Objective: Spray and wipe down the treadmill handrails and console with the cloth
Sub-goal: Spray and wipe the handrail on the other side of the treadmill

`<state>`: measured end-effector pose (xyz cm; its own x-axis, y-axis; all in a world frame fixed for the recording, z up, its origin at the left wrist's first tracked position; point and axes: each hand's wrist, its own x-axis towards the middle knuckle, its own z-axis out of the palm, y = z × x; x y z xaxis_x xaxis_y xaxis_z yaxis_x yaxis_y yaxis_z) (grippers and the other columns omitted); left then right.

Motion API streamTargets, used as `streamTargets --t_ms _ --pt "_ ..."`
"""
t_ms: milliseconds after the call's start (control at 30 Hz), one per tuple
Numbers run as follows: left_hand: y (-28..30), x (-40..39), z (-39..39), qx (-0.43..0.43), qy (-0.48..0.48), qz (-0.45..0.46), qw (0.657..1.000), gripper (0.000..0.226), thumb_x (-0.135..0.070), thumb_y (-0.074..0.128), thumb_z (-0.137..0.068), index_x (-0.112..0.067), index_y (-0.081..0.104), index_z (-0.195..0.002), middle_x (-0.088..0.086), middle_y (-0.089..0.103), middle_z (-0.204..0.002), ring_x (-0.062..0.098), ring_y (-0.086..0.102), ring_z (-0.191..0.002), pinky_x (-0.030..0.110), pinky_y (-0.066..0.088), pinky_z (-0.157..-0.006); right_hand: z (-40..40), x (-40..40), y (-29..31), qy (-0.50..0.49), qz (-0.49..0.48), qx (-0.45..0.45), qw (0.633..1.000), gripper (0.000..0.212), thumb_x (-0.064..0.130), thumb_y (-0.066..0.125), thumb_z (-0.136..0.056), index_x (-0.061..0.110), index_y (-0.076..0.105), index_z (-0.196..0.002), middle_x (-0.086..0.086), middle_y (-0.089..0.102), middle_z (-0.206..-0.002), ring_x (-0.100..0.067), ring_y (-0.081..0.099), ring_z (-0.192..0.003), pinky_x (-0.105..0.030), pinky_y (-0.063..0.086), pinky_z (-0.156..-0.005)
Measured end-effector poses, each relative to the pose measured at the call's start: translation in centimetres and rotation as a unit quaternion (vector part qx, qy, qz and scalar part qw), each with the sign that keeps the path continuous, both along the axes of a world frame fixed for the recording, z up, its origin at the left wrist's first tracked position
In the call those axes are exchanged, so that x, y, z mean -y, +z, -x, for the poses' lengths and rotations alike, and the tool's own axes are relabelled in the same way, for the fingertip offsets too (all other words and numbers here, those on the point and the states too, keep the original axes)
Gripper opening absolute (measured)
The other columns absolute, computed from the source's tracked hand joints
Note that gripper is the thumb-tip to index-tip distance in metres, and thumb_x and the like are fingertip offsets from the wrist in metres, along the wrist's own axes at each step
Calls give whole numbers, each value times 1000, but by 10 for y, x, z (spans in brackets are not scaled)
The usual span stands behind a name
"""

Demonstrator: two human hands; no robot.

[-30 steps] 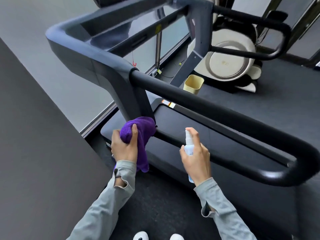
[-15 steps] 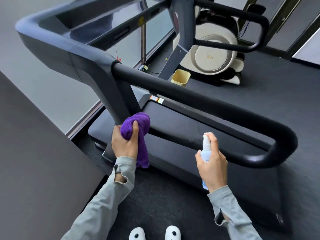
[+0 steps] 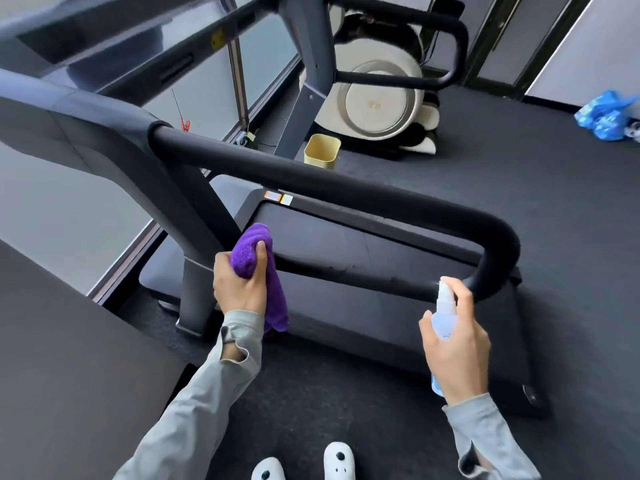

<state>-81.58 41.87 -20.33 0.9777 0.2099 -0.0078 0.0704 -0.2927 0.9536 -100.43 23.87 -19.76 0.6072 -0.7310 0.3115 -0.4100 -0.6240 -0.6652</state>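
Both hands busy: upright spray bottle [image 3: 445, 318] nozzle faces handrail [image 3: 346, 188] bend.

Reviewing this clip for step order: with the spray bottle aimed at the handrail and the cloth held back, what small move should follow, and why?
Probably a press of the nozzle: the right hand holds the spray bottle with a finger on top, pointed at the lower handrail bend, while the left hand grips the purple cloth near the upright, ready to wipe afterwards.

I have moved my right hand [image 3: 455, 344] and the spray bottle [image 3: 444, 317] rightward along the handrail [image 3: 346, 188] to its curved end.
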Motion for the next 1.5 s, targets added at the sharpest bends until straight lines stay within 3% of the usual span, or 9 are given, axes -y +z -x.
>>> streamTargets --t_ms 300,433,533,667,833,1000,1167,1300,1500 --pt "-5 -5 5 17 27 -17 999 41 -50 63 -82 -12 47 -89 7 55 -88 22 50 -80 24 32 -71 -4 -2 -2 29 1 -7 1000 64 -1 67 -79 24 45 -134 2 65 -125 -34 65 -98 -27 42 -79" --pt "0 -27 0 132 111 -95 980 50 -49 60 -83 -1 50 -92 17 53 -92 30 52 -84 34 38 -76 -4 -8 -1 70 -16 4 997 67 0 68 -79 33 40 -130 4 66 -121 -31 66 -92 -26 43 -79" --pt "-16 -11 -16 219 4 -167 961 48 -44 59 -82 3 53 -90 21 55 -95 34 51 -89 35 36 -83 -2 -9 -3 92 -21 9 996 69 -1 70 -78 36 40 -128 9 65 -122 -28 67 -92 -24 44 -80" --pt "-58 26 -45 210 -150 -269 928 53 -48 48 -84 -1 64 -103 16 66 -107 34 54 -108 36 29 -100 6 -6 -6 113 -16 22 993 71 -2 73 -75 34 43 -127 10 67 -115 -19 67 -83 -13 42 -77" --pt "-61 57 -41 150 -157 -327 920 65 -60 27 -84 -12 68 -97 3 70 -104 25 53 -117 33 9 -111 16 2 -13 136 -13 38 990 72 -5 75 -73 32 45 -128 7 68 -111 -7 63 -84 -13 47 -81" --pt "-50 126 24 242 -200 -338 887 44 -54 41 -81 -19 67 -73 -5 71 -80 21 65 -91 39 23 -101 8 9 -12 156 -23 41 987 71 -3 73 -75 31 44 -129 20 60 -121 -9 64 -88 -15 47 -84" --pt "-49 107 17 267 -267 -423 823 48 -67 42 -75 -30 68 -93 -10 68 -94 25 61 -105 61 21 -106 3 19 -6 188 -18 51 981 68 -1 72 -77 31 43 -130 46 45 -122 -1 59 -95 0 38 -87" --pt "-43 27 -48 131 -201 -432 869 68 -73 29 -72 -24 69 -95 1 64 -94 32 56 -105 60 22 -104 9 23 -7 192 -27 54 980 67 5 71 -78 38 41 -128 33 57 -110 -4 60 -74 -12 48 -76" --pt "-46 91 -13 154 -246 -407 866 62 -66 27 -76 -22 69 -90 -5 68 -104 24 54 -112 49 16 -109 26 25 -15 198 -46 61 977 59 14 63 -77 35 43 -129 23 58 -124 0 62 -86 -17 49 -85"
